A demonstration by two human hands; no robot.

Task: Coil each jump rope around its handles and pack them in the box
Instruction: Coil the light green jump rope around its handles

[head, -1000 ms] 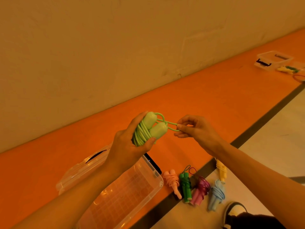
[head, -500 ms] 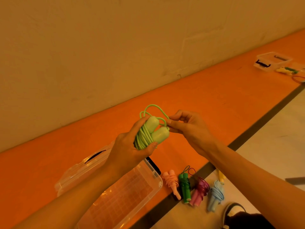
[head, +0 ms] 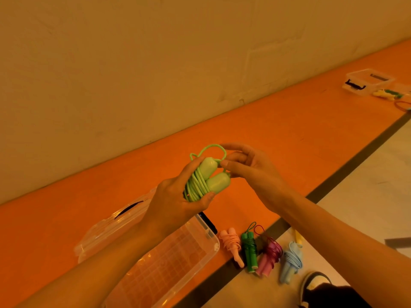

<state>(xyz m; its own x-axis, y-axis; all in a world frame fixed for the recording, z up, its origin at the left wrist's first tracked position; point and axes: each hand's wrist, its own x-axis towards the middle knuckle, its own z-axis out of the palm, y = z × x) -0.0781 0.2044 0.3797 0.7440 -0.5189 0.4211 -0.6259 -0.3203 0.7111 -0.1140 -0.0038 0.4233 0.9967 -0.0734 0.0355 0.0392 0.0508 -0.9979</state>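
Left hand [head: 175, 200] grips green jump rope [head: 216, 184], hiding its handles' lower ends

Your left hand [head: 175, 203] is gripping the coiled green jump rope [head: 205, 181] while your right hand [head: 251, 172] is pinching its loose loop just above.

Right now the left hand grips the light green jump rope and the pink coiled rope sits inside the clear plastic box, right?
No: the head view shows the pink coiled rope on the floor beside the clear plastic box. The rest is right.
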